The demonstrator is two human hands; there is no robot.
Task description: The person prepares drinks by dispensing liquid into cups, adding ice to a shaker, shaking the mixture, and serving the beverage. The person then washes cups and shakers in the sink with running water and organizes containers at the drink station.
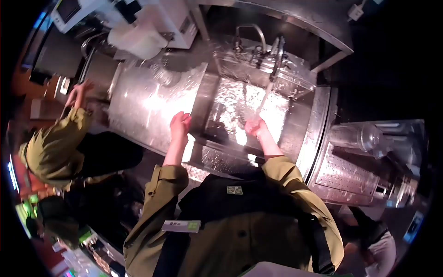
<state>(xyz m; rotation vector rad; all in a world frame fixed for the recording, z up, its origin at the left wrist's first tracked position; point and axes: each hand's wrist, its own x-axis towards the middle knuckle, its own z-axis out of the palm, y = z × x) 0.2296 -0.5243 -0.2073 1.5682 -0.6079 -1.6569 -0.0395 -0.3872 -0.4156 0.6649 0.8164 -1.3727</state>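
Note:
My right hand (pixel 256 127) reaches over the steel sink (pixel 294 121), right where a water stream (pixel 265 100) falls from the tap (pixel 278 60). Its fingers are curled, and splashing water blurs whatever may be in them. My left hand (pixel 180 124) hovers by the sink's left rim, over the edge of the wet steel counter (pixel 134 104). The fingers of that hand are bent inward, and I see nothing in them. Rippling, glaring water covers the sink floor.
A co-worker's hand (pixel 79 94) and sleeve (pixel 60 143) are at the left. Behind the counter stand a white tub (pixel 138 39) and a white machine (pixel 177 23). A perforated steel tray (pixel 348 173) lies right of the sink. A steel shelf frame (pixel 300 23) hangs above.

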